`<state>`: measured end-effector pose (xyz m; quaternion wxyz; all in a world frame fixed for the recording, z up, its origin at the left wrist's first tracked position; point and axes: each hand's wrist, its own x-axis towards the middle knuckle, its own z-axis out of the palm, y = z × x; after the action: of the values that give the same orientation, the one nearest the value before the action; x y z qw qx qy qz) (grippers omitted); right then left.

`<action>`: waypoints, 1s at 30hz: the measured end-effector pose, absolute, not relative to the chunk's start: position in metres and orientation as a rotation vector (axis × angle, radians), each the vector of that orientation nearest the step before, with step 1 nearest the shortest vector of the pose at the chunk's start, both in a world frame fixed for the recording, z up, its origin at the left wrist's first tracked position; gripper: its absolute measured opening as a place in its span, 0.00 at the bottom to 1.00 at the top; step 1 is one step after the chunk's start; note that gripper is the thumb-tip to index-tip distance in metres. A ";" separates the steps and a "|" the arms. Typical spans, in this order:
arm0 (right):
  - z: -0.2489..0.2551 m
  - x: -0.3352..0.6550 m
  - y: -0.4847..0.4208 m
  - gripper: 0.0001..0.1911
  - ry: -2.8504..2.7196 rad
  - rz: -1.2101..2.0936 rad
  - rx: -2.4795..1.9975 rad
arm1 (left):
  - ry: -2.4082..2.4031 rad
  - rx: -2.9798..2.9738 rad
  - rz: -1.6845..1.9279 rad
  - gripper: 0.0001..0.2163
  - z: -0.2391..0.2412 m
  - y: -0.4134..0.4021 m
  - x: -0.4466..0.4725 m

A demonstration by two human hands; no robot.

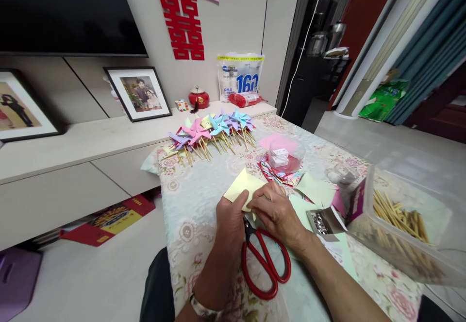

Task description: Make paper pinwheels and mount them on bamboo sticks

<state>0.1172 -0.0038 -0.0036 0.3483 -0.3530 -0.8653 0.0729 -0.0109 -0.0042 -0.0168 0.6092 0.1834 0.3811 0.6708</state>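
A pale yellow sheet of paper [236, 183] with a crease is held between both hands above the table. My left hand [231, 212] grips its lower left side, thumb on top. My right hand [274, 210] pinches the right part of the same sheet, and its fingers hide that edge. Below them lie scissors with red handles [264, 288], the blades partly covered by my hands. Green paper [302, 210] rests to the right, beside a small open box of metal pins or fasteners [320, 224]. Further back, several finished paper pinwheels [196, 131] on wooden sticks are piled together.
A clear bin of wooden sticks [396, 215] stands at the right. Behind my hands, a round clear plastic container [287, 154] sits on coloured strips. A floral tablecloth [189, 195] covers the table. Along the wall, the white cabinet [83, 142] holds a framed photo [138, 91] and a red jar [202, 99].
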 end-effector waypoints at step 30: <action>0.004 0.112 -0.007 0.08 -1.869 0.603 -1.393 | 1.090 0.728 1.476 0.12 -0.009 -0.013 -0.012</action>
<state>0.1121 -0.0067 0.0045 0.3590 -0.5400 -0.7245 0.2337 -0.0117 -0.0128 -0.0089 0.5512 0.3076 0.4606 0.6240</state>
